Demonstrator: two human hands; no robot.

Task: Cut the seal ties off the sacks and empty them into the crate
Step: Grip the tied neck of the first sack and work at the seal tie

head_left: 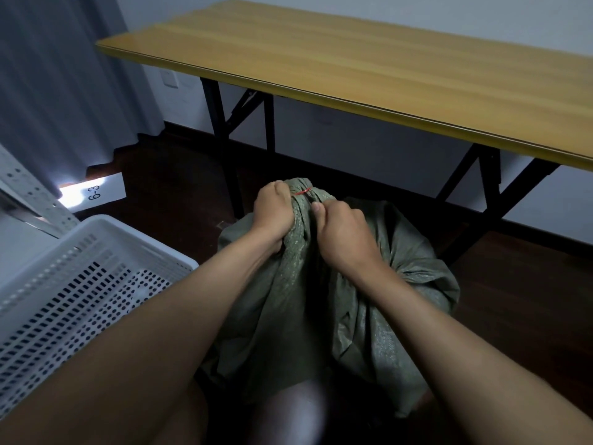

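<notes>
From the head view I see both my forearms reaching in from the bottom corners of the frame and meeting at centre, over a green woven sack [369,303] that stands on the dark floor [179,187] in the lower middle of the frame.

My left hand [272,213] has its fingers curled round the gathered neck of the sack from the left side, knuckles up, wrist bent slightly down. My right hand [343,234] grips the same neck from the right, fist closed on the cloth, thumb tip lying up against the fabric just below the tie. The two hands are just beside each other, with only a fold of cloth between them.

A thin red seal tie [303,191] is wound round the neck just above my hands, at centre frame; the tuft of cloth above it sticks up past my knuckles. The tie is still on.

The white perforated crate [96,252] sits at lower left, beside my left forearm, apart from the sack.

A wooden-topped folding table [353,59] with black legs runs across the upper half. At left hangs a grey curtain [64,75], and under it on the floor lies a white label [96,191] reading "6-3".
</notes>
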